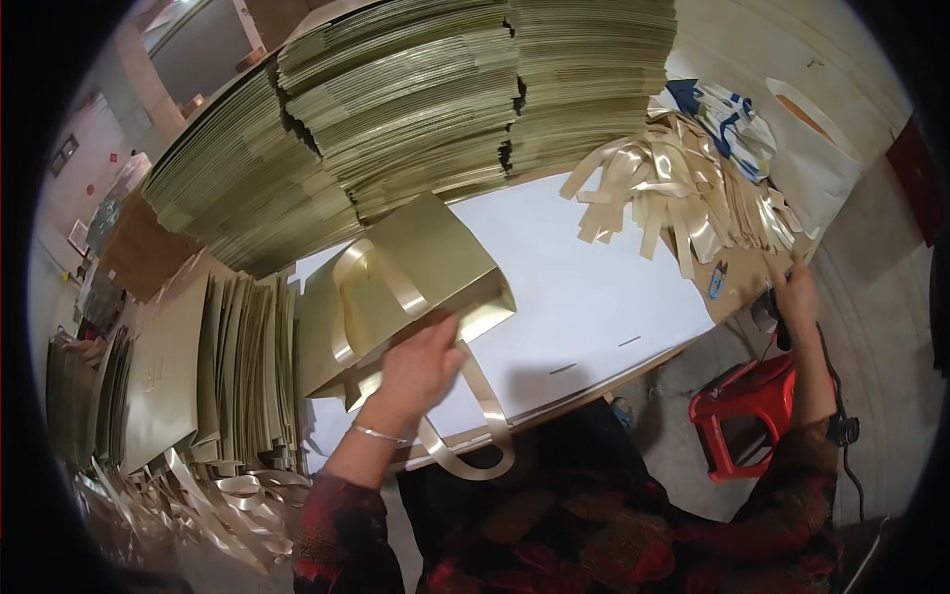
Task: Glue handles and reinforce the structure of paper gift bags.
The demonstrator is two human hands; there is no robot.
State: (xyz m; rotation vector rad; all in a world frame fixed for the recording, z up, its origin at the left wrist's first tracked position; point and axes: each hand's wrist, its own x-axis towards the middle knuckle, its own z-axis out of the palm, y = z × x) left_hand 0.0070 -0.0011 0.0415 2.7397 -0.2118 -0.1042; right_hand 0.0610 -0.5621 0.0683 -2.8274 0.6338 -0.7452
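A gold paper gift bag [445, 237] lies on its side on a white sheet [549, 260], its opening facing right and toward me. One satin ribbon handle [404, 286] loops over its upper face; a second ribbon handle [486, 401] hangs over the table's near edge. My left hand [419, 367] rests at the bag's opening, partly hiding it; whether the fingers grip the bag's edge cannot be told. At the table's right corner my right hand [795, 297] reaches beside a pile of cut satin ribbons [668, 178]; its fingertips are blurred. Blue-handled thread snips [717, 280] lie just left of it.
Tall stacks of flat gold bags [408, 96] line the back. Upright gold bags with ribbon handles [245, 364] stand at left. Right of the ribbon pile are a white bag [816, 156] and crumpled blue-and-white plastic [735, 126]. A red plastic stool [742, 416] stands below right.
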